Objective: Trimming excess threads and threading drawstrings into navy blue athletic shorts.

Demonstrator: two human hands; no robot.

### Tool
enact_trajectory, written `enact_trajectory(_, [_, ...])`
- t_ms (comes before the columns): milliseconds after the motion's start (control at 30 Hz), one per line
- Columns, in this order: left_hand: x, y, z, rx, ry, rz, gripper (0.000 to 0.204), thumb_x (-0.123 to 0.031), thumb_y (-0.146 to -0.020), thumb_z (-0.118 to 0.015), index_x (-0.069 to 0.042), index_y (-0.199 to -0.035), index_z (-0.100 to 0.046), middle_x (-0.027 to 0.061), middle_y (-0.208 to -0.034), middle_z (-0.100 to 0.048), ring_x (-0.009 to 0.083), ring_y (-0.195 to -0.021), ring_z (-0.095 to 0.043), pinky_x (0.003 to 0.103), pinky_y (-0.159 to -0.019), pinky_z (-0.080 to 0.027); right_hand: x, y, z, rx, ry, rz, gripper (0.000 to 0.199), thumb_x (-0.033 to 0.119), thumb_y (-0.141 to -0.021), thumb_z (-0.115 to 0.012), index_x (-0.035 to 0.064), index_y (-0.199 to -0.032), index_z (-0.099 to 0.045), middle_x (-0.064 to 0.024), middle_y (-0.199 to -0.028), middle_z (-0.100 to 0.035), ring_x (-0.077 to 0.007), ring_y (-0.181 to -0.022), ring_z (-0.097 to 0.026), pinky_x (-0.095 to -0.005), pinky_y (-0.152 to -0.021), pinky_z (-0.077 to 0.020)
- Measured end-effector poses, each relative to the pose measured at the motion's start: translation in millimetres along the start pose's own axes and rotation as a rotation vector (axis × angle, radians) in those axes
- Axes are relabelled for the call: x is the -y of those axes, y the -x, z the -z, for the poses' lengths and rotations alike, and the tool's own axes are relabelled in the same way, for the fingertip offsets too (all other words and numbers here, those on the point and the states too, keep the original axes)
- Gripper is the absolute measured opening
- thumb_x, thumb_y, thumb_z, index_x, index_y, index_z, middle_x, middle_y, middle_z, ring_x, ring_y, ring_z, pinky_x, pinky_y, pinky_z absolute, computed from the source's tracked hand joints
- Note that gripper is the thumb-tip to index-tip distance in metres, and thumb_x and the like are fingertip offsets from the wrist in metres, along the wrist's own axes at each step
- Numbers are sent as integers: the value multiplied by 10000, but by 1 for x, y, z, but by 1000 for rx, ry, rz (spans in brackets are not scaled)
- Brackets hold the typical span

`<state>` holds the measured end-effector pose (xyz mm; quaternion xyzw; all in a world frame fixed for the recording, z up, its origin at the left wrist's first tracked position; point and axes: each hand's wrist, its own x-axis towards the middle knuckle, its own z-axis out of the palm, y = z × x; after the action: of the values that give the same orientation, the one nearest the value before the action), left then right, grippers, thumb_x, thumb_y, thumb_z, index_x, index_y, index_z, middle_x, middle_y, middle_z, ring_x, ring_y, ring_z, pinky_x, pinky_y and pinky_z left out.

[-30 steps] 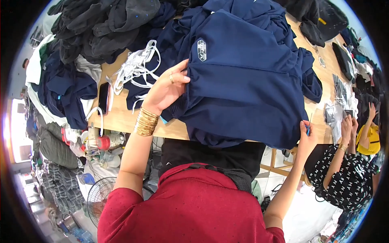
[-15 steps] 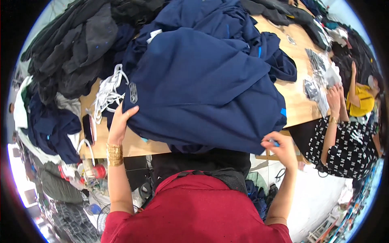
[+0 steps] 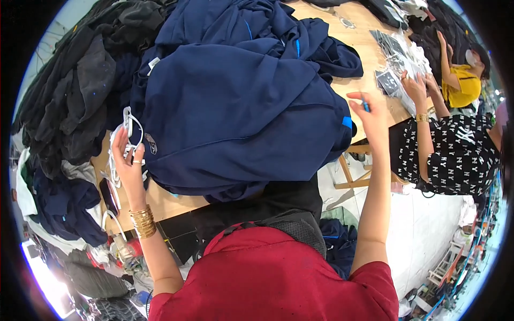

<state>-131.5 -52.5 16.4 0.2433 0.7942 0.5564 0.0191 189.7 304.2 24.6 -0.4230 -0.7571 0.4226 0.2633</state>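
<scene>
A large navy blue garment (image 3: pixel 230 107) lies spread over the near part of the table, with a bright blue tab on its right edge and a small grey print at its left. My left hand (image 3: pixel 128 166) is beside that left edge, its fingers apart and reaching among a bundle of white straps (image 3: pixel 127 119). No firm hold on the straps shows. Off the garment's right edge, my right hand (image 3: pixel 371 115) is raised with the index finger out. A small blue tool (image 3: pixel 365 102) is held in it; its kind is too small to make out.
Black garments (image 3: pixel 85 80) are heaped at the left, more navy cloth (image 3: pixel 235 24) at the back. A phone (image 3: pixel 108 193) lies by the table's left edge. At the right, a co-worker's hands (image 3: pixel 415 88) handle plastic-wrapped pieces (image 3: pixel 396 53); another person in yellow (image 3: pixel 461 85) is beyond.
My left hand has come off the garment's left edge and gone left to the white straps. My right hand has let go of the garment's lower right corner and moved up, keeping the blue tool.
</scene>
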Motion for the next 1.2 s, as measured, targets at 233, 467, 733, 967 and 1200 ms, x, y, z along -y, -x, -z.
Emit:
enact_trajectory(233, [-71, -18, -81, 236, -396, -615, 505, -164, -786, -680, -103, -1256, -505, 105, -1283, -479, 266, -1201, -427, 367, -1012, -317, -22, 11, -25, 3, 159, 91, 121, 118, -811, -652, 21, -871, -609, 29, -739, -576, -64, -653, -463, -221, -605, -381])
enact_trajectory(467, [-52, -86, -142, 146, -510, -822, 296, -247, -799, -673, -89, -1042, -616, 70, -1165, -551, 277, -1178, -436, 396, -1002, -291, -24, 25, -14, 51, -71, 21, 102, 91, -858, -605, 15, -925, -621, 35, -761, -556, -34, -709, -473, -176, -650, -372])
enact_trajectory(733, [-93, -37, -74, 705, -62, -404, 93, -54, -842, -596, 14, -823, -534, 22, -745, -525, 83, -693, -489, 220, -647, -412, -10, 44, -3, -14, -53, -37, 124, 103, -863, -608, 5, -931, -642, 11, -728, -570, -43, -680, -470, -188, -633, -394])
enact_trajectory(967, [-68, -1, -21, 1129, -387, 11, 87, -78, -841, -608, -11, -895, -613, 29, -736, -602, 105, -663, -577, 248, -608, -459, -7, 38, -21, 7, -170, 103, 219, 95, -830, -653, 21, -1033, -622, 22, -767, -598, -33, -702, -487, -177, -650, -403])
enact_trajectory(1200, [-70, -37, -42, 86, -288, -427, 417, -224, -838, -641, -43, -1196, -525, 111, -1198, -534, 237, -1049, -527, 331, -839, -448, 26, 7, -77, -1, 199, 305, 303, 249, -774, -707, 53, -988, -619, -143, -674, -569, -246, -640, -584, -349, -603, -446])
